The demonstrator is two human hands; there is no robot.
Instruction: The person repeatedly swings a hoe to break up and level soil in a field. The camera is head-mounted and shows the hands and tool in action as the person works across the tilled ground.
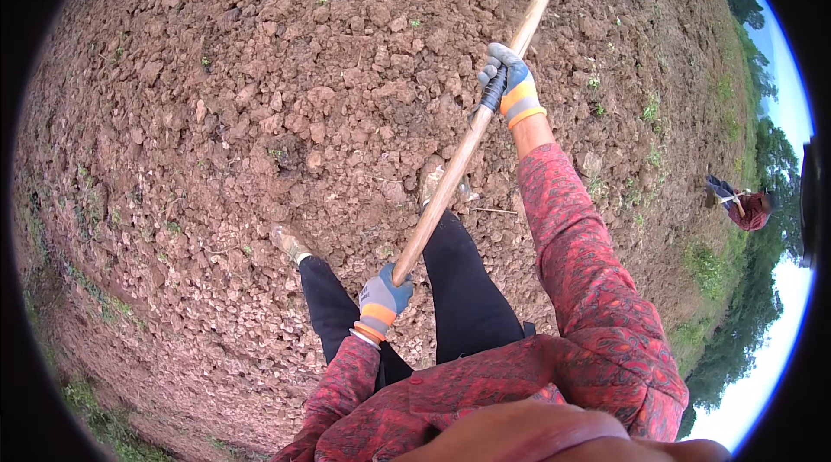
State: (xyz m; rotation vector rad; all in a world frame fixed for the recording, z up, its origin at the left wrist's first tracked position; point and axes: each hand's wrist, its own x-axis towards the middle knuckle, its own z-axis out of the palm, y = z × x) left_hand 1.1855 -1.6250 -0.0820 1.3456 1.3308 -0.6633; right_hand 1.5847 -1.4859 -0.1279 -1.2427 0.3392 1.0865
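A long wooden tool handle (454, 170) runs slantwise across the view, from between my legs up to the top edge. Only a sliver of greyish metal shows beside its far end, so the kind of tool is hard to tell. My left hand (383, 300), in a grey-blue work glove with an orange cuff, grips the butt end. Farther up, my right hand (511, 80) in a matching glove is closed around the shaft at a dark tape wrapping (495, 89). Broken brown soil (324, 105) lies under and around the handle.
My shoes, left (289, 243) and right (434, 180), stand apart on the clods. A thin dry stalk (495, 210) lies near the right shoe. Small green weeds (651, 106) grow at the right. Another person (750, 210) stands far off there, before trees (772, 157).
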